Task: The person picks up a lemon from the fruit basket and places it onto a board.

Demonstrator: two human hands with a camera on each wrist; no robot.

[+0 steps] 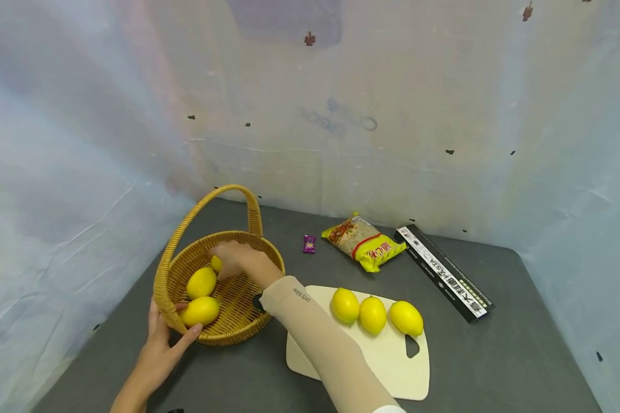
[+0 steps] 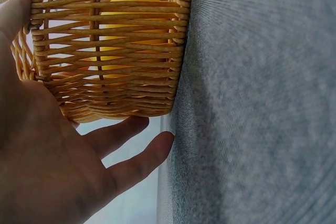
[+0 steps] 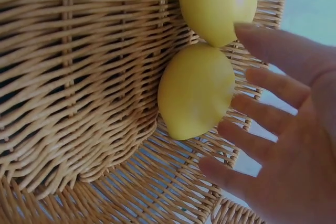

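Observation:
A wicker basket [image 1: 237,338] with a tall handle stands on the left of the table. Inside it lie a front lemon [image 1: 200,311], a second lemon [image 1: 201,283] behind it, and a third, mostly hidden by the right hand. My left hand [image 1: 157,350] grips the basket's near-left rim; in the left wrist view two fingers of this hand [image 2: 58,156] extend beside the wicker wall. My right hand [image 1: 237,261] reaches down inside the basket. From the right wrist, its fingers [image 3: 252,135] look spread and loosely bent, fingertips right at a lemon [image 3: 197,92].
Right of the basket, a white cutting board [image 1: 361,367] carries three lemons [image 1: 373,315], partly under the right forearm. Farther back lie a small purple packet [image 1: 309,244], a yellow pasta bag [image 1: 364,241] and a long black pasta box [image 1: 444,272]. Sheeting walls enclose the grey table [image 1: 516,344].

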